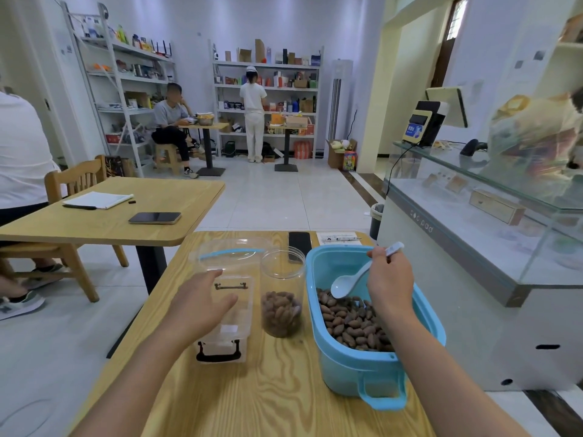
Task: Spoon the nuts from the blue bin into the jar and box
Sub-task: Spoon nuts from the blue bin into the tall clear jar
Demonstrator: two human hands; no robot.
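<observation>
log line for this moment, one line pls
right hand grips white spoon over nuts in blue bin | left hand open over clear box | jar partly filled

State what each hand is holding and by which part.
The right hand grips the white spoon by its handle, bowl down over the nuts in the blue bin. The left hand holds nothing, open over the clear box.
</observation>
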